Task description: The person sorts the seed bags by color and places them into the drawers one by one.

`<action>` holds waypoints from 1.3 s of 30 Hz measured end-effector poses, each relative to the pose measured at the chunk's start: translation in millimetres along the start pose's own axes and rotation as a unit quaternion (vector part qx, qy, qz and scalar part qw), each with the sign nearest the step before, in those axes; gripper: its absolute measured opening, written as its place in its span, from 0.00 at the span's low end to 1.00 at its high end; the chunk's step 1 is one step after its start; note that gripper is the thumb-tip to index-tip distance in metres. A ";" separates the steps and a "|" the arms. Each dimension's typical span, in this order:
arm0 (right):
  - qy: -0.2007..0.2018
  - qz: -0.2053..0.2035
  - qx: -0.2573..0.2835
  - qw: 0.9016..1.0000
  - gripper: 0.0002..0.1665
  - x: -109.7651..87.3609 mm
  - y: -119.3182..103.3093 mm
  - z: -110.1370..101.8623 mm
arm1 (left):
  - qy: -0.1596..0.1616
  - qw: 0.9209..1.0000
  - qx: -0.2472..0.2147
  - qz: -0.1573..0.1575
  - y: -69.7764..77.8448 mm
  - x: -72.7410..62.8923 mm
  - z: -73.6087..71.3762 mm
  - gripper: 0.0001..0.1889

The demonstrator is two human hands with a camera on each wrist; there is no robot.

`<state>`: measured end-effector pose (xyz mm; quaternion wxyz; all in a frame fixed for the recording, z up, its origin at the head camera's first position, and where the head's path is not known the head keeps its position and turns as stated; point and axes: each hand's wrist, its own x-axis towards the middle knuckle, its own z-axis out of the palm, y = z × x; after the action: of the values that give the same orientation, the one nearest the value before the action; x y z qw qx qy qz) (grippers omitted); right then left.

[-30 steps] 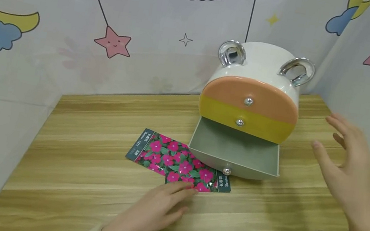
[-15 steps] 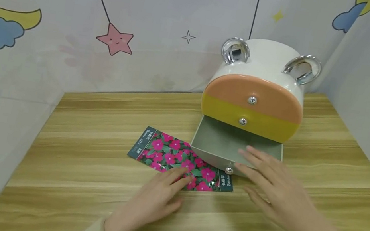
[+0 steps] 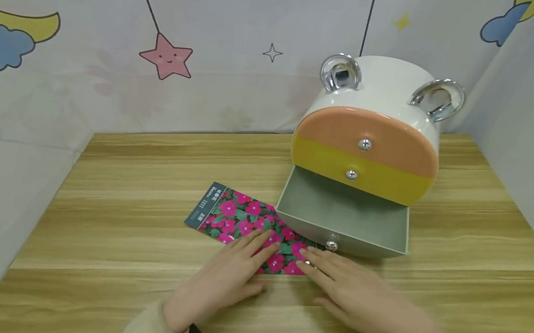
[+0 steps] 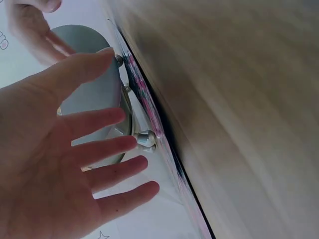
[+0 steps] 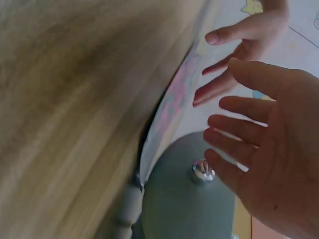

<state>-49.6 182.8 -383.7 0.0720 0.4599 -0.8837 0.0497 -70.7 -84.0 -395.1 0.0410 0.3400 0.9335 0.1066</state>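
Two overlapping flat packets [image 3: 240,215], printed with pink flowers and green leaves, lie on the table just in front of a small drawer box. My left hand [image 3: 223,276] is over their front edge, fingers extended across the flowers. At their right end, my right hand [image 3: 357,291] lays its straight fingers over the dark label, mostly covering it. Both palms face down with fingers loosely spread, as the left wrist view of the left hand [image 4: 75,149] and the right wrist view of the right hand [image 5: 269,134] confirm. Neither hand grips anything.
The white drawer box [image 3: 390,81] has silver ring ears and orange and yellow drawer fronts. Its grey-green bottom drawer [image 3: 344,208] is pulled out, overhanging the packets' right part. A patterned cloth [image 3: 225,96] hangs behind the wooden table [image 3: 118,242].
My right hand has come in from the far right, passing before the drawer, down to the packets' right end. My left hand has shifted slightly and stays at the packets.
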 end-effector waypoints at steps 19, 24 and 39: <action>-0.134 0.095 0.102 0.981 0.44 12.4 2.8 21.6 | -0.052 0.999 -0.002 -0.013 -3.7 20.5 0.7 0.36; -0.147 0.100 0.103 0.979 0.43 13.3 3.0 23.7 | -0.074 0.997 -0.021 -0.017 -4.8 18.0 -0.1 0.35; -0.126 0.091 0.025 0.988 0.41 18.9 -0.3 21.9 | -0.065 0.998 0.002 0.008 -5.4 7.7 -2.7 0.27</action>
<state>-61.8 164.0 -402.1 -0.0560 0.3817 -0.9224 0.0197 -80.5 -83.5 -393.7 0.0996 0.3538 0.9263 0.0825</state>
